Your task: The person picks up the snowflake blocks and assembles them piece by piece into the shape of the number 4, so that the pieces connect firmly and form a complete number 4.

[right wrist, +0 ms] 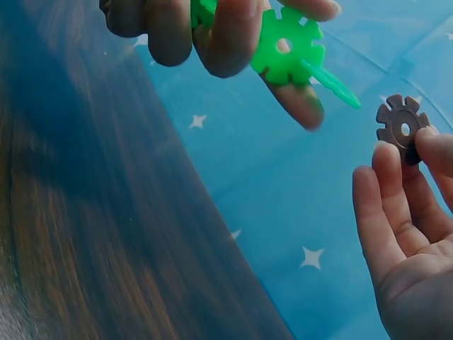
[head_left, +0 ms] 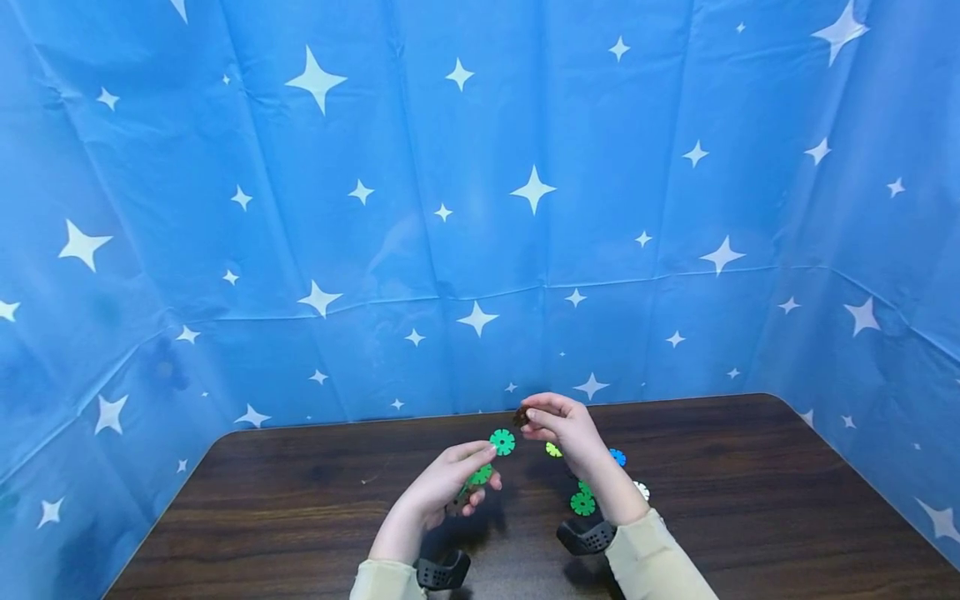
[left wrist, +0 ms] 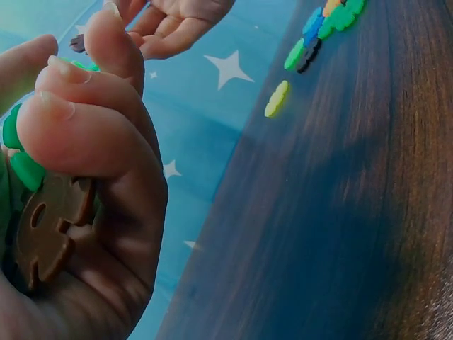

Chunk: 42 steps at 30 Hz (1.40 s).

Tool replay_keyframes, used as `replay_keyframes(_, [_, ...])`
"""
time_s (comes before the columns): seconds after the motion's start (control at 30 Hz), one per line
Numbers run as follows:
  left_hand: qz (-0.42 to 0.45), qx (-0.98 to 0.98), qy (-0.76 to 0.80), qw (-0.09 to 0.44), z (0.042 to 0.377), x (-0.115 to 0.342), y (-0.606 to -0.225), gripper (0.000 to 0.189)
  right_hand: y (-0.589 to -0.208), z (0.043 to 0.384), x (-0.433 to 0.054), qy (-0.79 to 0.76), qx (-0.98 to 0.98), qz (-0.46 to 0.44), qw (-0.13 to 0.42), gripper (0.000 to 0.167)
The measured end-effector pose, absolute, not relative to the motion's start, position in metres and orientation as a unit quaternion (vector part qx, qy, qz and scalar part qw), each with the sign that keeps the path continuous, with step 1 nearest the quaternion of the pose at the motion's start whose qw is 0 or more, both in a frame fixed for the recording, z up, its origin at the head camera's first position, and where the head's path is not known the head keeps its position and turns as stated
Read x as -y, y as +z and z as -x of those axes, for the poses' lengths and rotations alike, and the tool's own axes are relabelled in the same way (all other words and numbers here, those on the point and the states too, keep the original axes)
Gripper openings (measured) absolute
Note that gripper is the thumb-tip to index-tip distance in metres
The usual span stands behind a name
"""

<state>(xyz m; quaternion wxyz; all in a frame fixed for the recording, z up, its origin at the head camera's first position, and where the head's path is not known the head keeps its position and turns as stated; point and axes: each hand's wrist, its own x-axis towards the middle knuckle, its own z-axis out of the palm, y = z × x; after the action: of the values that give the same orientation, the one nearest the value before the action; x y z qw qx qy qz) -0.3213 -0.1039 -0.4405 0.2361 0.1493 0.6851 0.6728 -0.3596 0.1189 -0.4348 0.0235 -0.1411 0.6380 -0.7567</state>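
Pale sleeves [head_left: 663,562] lie nearest us. Leftmost, we see the left hand [head_left: 445,477] above the bench [head_left: 285,504], its grip curled round a brown disc [left wrist: 53,234] and joined green discs [head_left: 508,447]. Further right, the right hand [head_left: 567,429] pinches another brown disc [head_left: 521,416] in its grip, with coloured discs [head_left: 582,509] on the bench near that forearm [head_left: 619,493].

The table [head_left: 787,492] has dark wood grain and rounded far corners. A yellow notched disc [head_left: 553,451] lies on it. To the right of this disc lie a blue disc [head_left: 618,457] and a white disc [head_left: 642,490]; nearer to the person than it lie green discs [head_left: 579,504].
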Motion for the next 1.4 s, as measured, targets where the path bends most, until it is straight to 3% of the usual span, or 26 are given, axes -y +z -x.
replay_keyframes(0.43, [-0.146, -0.684, 0.675, 0.235, 0.320, 0.102, -0.441, 0.057, -0.438, 0.355, -0.116, -0.769, -0.618, 0.157, 0.050, 0.024])
replay_keyframes(0.6, [-0.145, -0.683, 0.676, 0.237, 0.320, 0.102, -0.441, 0.058, -0.440, 0.354, -0.113, -0.772, -0.610, 0.165, 0.062, 0.034])
replay_keyframes(1.4, [-0.141, -0.657, 0.698, 0.249, 0.321, 0.104, -0.441, 0.055, -0.447, 0.353, -0.111, -0.802, -0.573, 0.145, 0.090, 0.010])
